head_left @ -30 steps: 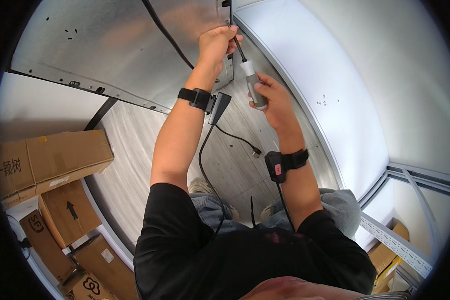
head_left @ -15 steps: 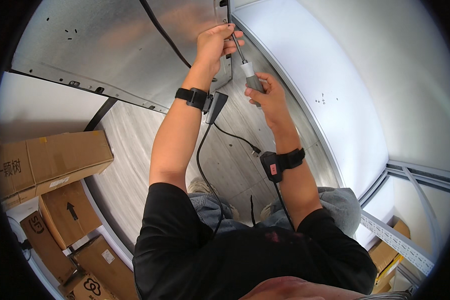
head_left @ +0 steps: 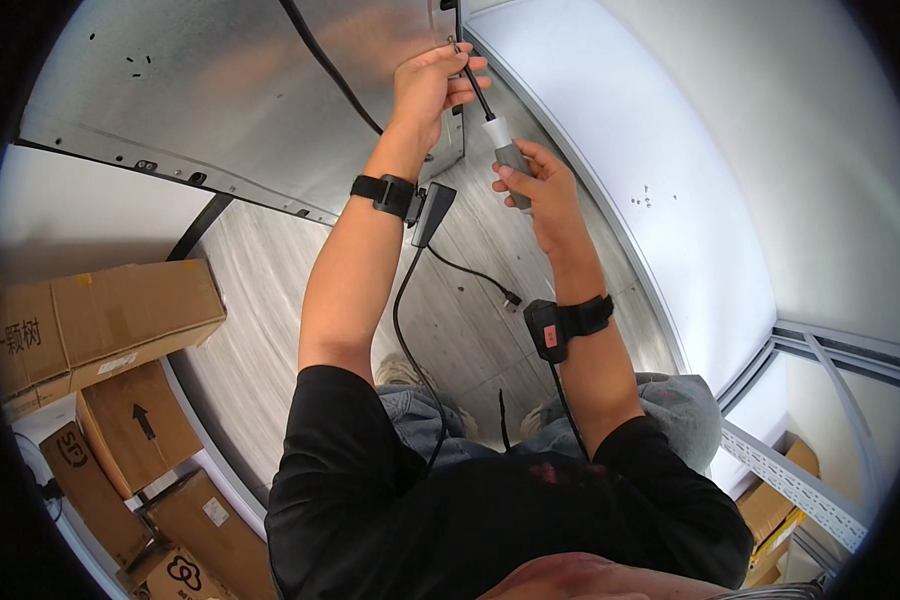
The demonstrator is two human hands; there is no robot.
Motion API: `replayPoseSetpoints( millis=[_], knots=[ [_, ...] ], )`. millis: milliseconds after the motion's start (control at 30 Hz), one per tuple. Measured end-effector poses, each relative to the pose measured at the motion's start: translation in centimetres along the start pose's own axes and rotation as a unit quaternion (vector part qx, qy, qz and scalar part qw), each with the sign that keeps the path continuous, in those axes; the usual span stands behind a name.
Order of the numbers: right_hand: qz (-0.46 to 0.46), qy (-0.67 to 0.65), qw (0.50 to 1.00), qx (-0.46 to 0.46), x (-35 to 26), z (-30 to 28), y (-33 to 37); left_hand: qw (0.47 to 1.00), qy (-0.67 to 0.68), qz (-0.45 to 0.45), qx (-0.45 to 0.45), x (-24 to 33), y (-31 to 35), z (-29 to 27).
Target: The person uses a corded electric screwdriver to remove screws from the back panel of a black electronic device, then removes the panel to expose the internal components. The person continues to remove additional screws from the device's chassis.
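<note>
A screwdriver with a grey handle, a pale collar and a dark shaft points up to the edge of a large metal panel. My right hand is closed around its handle, the thumb along the side. Up by the tip, my left hand pinches the shaft between thumb and forefinger, its other fingers reaching behind it. The tip meets the panel's right edge; whether a screw sits there is hidden by the fingers. A black strap with a dark device is on my left wrist, another strapped device on my right.
A black cable runs down the panel. A plug on a cord hangs over the grey wood-look floor. Cardboard boxes stack at the left. A white wall panel and a metal frame bound the right.
My right hand has shifted its grip on the screwdriver handle slightly and its forearm has moved a little right. The left hand stays almost where it was at the panel edge.
</note>
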State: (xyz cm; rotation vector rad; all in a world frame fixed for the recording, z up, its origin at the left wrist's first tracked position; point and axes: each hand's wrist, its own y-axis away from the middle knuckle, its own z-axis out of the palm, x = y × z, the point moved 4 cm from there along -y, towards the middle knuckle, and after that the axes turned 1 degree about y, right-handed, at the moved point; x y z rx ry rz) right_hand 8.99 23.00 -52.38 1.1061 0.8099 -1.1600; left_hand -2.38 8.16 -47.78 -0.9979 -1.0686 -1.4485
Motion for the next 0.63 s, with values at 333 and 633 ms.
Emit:
replayPoseSetpoints(
  millis=[333,633],
  knots=[
    [0.013,-0.022,1.0,-0.018,0.32,-0.23,-0.22,1.0,-0.001,0.007,0.006,-0.13,-0.01,-0.12],
    [0.041,-0.071,0.996,-0.042,0.09,-0.44,-0.17,1.0,0.004,0.011,-0.001,-0.31,-0.18,-0.3]
  ],
)
